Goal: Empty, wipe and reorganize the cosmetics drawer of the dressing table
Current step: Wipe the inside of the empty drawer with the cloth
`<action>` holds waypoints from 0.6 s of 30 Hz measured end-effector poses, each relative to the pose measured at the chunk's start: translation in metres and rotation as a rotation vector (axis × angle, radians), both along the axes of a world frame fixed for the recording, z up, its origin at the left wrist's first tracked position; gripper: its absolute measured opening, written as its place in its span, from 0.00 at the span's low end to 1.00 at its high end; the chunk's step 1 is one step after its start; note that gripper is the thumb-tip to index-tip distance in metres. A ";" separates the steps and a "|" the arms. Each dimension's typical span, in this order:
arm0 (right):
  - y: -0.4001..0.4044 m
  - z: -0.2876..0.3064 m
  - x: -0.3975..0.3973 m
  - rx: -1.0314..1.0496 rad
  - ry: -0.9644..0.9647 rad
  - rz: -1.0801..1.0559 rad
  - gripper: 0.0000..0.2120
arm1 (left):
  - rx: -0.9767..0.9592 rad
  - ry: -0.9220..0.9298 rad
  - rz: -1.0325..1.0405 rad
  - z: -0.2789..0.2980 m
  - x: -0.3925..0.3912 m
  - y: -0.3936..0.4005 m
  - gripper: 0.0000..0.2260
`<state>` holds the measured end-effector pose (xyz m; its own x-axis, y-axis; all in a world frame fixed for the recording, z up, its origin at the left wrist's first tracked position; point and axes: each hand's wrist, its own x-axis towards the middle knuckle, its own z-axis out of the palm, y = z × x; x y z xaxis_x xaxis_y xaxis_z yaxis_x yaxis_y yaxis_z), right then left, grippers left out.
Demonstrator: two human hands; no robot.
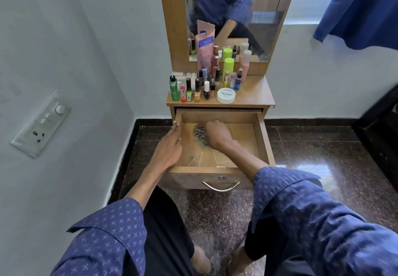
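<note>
The dressing table (254, 95) is a narrow wooden unit with a tall framed mirror (265, 24) at its back, standing in a corner on dark speckled floor. Its tabletop carries a crowd of cosmetics packed toward the left and middle: a pink tube (204, 47) leaning against the mirror, a green-capped can (228, 65), a pale pink bottle (245, 62), a green bottle (174, 88) at the left edge, a row of small nail polish bottles (198, 90), and a flat white round tub (226, 95) labelled as nail polish remover.

Below the tabletop, the drawer (263, 138) is pulled well out, its light wood bottom bare but for pale scratch marks near the front, with a curved metal handle (221, 185) on its face.

The left hand (169, 146) rests along the drawer's left wall, fingers extended over the rim. The right hand (217, 134) is inside the drawer, fingers curled round a striped cloth (199, 134) pressed on the bottom left of centre; the cloth is blurred.
</note>
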<state>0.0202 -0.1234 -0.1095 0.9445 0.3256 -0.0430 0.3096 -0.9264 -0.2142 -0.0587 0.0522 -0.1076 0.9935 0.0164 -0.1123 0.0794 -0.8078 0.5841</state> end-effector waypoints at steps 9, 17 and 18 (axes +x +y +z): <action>0.032 0.002 -0.005 -0.001 0.201 0.264 0.15 | -0.008 -0.035 0.002 -0.002 -0.002 0.001 0.25; 0.009 -0.005 -0.031 0.027 0.448 0.562 0.21 | 0.094 -0.010 -0.009 0.000 -0.007 -0.008 0.26; 0.007 -0.004 -0.027 0.017 0.461 0.562 0.22 | 0.108 -0.004 -0.011 0.000 -0.008 -0.008 0.27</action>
<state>-0.0072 -0.1159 -0.1130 0.5217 0.7602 -0.3871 0.6125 -0.6496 -0.4503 -0.0664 0.0440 -0.1073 0.9942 0.0168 -0.1061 0.0674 -0.8667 0.4943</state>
